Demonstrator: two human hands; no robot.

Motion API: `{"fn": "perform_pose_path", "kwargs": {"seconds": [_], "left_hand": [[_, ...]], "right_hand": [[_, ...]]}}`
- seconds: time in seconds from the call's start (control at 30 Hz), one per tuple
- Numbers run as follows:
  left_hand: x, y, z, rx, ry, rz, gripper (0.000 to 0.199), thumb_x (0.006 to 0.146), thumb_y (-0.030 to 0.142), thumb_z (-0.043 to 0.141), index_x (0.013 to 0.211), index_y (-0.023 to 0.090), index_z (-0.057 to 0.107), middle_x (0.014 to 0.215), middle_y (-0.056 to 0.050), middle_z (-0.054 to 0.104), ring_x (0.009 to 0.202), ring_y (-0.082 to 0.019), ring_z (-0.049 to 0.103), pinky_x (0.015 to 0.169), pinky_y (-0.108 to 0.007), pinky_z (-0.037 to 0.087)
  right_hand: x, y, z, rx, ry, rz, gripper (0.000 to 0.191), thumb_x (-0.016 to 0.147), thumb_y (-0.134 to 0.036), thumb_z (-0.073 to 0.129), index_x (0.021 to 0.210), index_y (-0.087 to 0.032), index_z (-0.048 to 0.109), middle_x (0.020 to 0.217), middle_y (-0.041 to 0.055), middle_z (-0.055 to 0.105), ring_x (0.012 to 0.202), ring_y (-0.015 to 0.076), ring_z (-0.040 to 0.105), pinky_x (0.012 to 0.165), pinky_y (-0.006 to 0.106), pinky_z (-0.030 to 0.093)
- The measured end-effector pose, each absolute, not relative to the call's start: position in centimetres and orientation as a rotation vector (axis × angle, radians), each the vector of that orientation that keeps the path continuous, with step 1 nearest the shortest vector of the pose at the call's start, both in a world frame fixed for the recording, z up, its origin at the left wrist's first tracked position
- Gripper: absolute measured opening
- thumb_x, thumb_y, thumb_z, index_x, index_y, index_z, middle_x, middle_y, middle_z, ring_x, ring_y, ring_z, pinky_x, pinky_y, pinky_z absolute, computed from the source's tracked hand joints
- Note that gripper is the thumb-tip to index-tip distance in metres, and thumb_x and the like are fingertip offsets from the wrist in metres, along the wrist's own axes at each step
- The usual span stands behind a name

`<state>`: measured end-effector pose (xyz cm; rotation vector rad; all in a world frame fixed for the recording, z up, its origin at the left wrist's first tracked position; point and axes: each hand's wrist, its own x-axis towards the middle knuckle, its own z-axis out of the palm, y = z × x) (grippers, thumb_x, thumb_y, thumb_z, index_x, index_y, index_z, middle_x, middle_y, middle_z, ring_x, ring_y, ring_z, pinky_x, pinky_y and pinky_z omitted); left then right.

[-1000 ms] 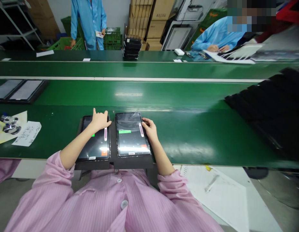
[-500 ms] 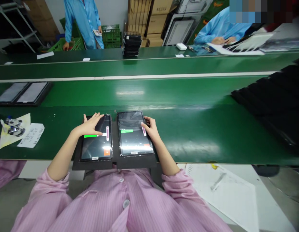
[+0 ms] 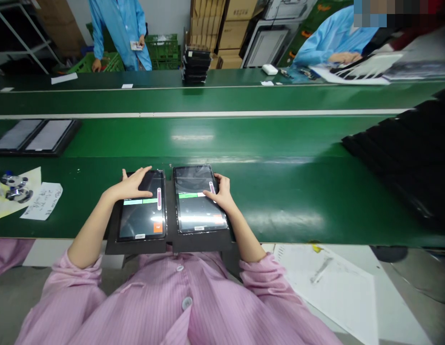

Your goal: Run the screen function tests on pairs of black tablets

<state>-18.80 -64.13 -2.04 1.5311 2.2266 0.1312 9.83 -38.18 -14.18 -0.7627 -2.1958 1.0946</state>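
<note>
Two tablets with lit screens lie side by side in black trays at the table's near edge. Over the upper part of the left tablet (image 3: 141,218) is my left hand (image 3: 131,186), fingers spread, the thumb reaching across the screen near a blue and green bar. My right hand (image 3: 222,194) is at the right edge of the right tablet (image 3: 197,211); its thumb extends over the screen by a green bar, and its fingers bend beside the edge. Both screens show a purple slider and an orange block. Whether the thumbs touch the glass I cannot tell.
Handwritten paper (image 3: 42,201) and small metal parts (image 3: 17,187) lie left. Two more tablets (image 3: 48,136) sit behind them. Black trays (image 3: 405,158) are stacked on the right. White sheets (image 3: 337,282) lie lower right. Two people in blue coats are across the green table (image 3: 279,201).
My right thumb has moved left, further onto the right screen. My left hand has shifted slightly, and the left screen's bar now shows blue and green. The view has shifted a little.
</note>
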Motion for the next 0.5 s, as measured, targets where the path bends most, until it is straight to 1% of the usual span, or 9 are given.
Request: {"fn": "perform_pose_path", "kwargs": {"seconds": [0.03, 0.1, 0.17, 0.2, 0.27, 0.3, 0.33, 0.4, 0.5], "left_hand": [[-19.2, -64.5, -1.9, 1.495, 2.249, 0.184, 0.095, 0.088, 0.065, 0.054, 0.161, 0.028, 0.007, 0.166, -0.017, 0.020, 0.152, -0.041, 0.018, 0.110, -0.077, -0.009], [-20.2, -65.5, -2.0, 1.415, 2.341, 0.282, 0.082, 0.092, 0.062, 0.049, 0.159, 0.029, 0.017, 0.166, -0.015, 0.022, 0.152, -0.040, 0.020, 0.111, -0.077, -0.008], [-21.3, -67.2, -2.6, 1.327, 2.449, 0.400, 0.072, 0.093, 0.061, 0.046, 0.156, 0.029, 0.028, 0.166, -0.013, 0.025, 0.152, -0.039, 0.022, 0.115, -0.075, 0.000], [-21.8, -68.2, -3.1, 1.283, 2.476, 0.485, 0.070, 0.093, 0.059, 0.045, 0.155, 0.028, 0.031, 0.165, -0.013, 0.027, 0.151, -0.037, 0.025, 0.118, -0.071, 0.007], [-22.5, -70.3, -4.4, 1.195, 2.441, 0.687, 0.072, 0.092, 0.056, 0.046, 0.155, 0.025, 0.031, 0.163, -0.013, 0.031, 0.148, -0.033, 0.033, 0.121, -0.058, 0.024], [-22.7, -71.2, -5.1, 1.156, 2.391, 0.780, 0.074, 0.091, 0.053, 0.047, 0.156, 0.024, 0.028, 0.163, -0.013, 0.031, 0.148, -0.031, 0.035, 0.120, -0.052, 0.030], [-22.8, -72.1, -5.8, 1.126, 2.338, 0.854, 0.077, 0.090, 0.051, 0.048, 0.157, 0.023, 0.025, 0.163, -0.013, 0.029, 0.148, -0.030, 0.035, 0.120, -0.048, 0.033], [-22.6, -73.5, -7.0, 1.101, 2.275, 0.926, 0.080, 0.089, 0.049, 0.050, 0.158, 0.023, 0.019, 0.165, -0.013, 0.025, 0.149, -0.029, 0.031, 0.121, -0.047, 0.031], [-22.1, -74.2, -7.8, 1.163, 2.280, 0.922, 0.082, 0.091, 0.050, 0.049, 0.159, 0.023, 0.013, 0.167, -0.014, 0.019, 0.151, -0.030, 0.026, 0.123, -0.047, 0.027]], "right_hand": [[9.8, -38.2, -14.2, -0.762, -2.186, 1.102, 0.085, 0.066, -0.064, 0.078, 0.133, -0.022, 0.046, 0.125, 0.0136, 0.044, 0.123, 0.0369, 0.043, 0.110, 0.055, 0.037], [9.8, -38.2, -14.3, -0.774, -2.144, 1.161, 0.079, 0.071, -0.065, 0.075, 0.131, -0.023, 0.047, 0.125, 0.0131, 0.044, 0.122, 0.0356, 0.045, 0.109, 0.054, 0.039], [9.9, -38.0, -14.4, -0.796, -2.091, 1.241, 0.070, 0.077, -0.066, 0.068, 0.130, -0.024, 0.049, 0.125, 0.0126, 0.045, 0.121, 0.0339, 0.047, 0.108, 0.053, 0.040], [9.9, -37.9, -14.4, -0.805, -2.069, 1.273, 0.066, 0.080, -0.066, 0.064, 0.130, -0.024, 0.050, 0.125, 0.0126, 0.045, 0.122, 0.0334, 0.048, 0.109, 0.053, 0.040], [10.0, -37.8, -13.9, -0.809, -2.036, 1.313, 0.064, 0.085, -0.068, 0.057, 0.132, -0.024, 0.051, 0.125, 0.0129, 0.046, 0.122, 0.0331, 0.049, 0.109, 0.053, 0.040], [10.1, -37.8, -13.4, -0.799, -2.031, 1.308, 0.065, 0.087, -0.068, 0.054, 0.134, -0.024, 0.051, 0.125, 0.0132, 0.046, 0.122, 0.0333, 0.049, 0.109, 0.053, 0.040], [10.2, -38.1, -12.6, -0.776, -2.048, 1.274, 0.065, 0.088, -0.069, 0.052, 0.136, -0.025, 0.051, 0.126, 0.0134, 0.046, 0.123, 0.0339, 0.048, 0.109, 0.055, 0.039], [10.5, -39.2, -10.6, -0.673, -2.186, 1.126, 0.062, 0.091, -0.068, 0.050, 0.139, -0.029, 0.054, 0.130, 0.0134, 0.046, 0.126, 0.0360, 0.044, 0.111, 0.059, 0.034], [10.5, -42.1, -7.3, -0.334, -2.561, 0.864, 0.047, 0.092, -0.065, 0.058, 0.133, -0.041, 0.064, 0.146, 0.0090, 0.040, 0.136, 0.0396, 0.034, 0.116, 0.065, 0.019]]}}
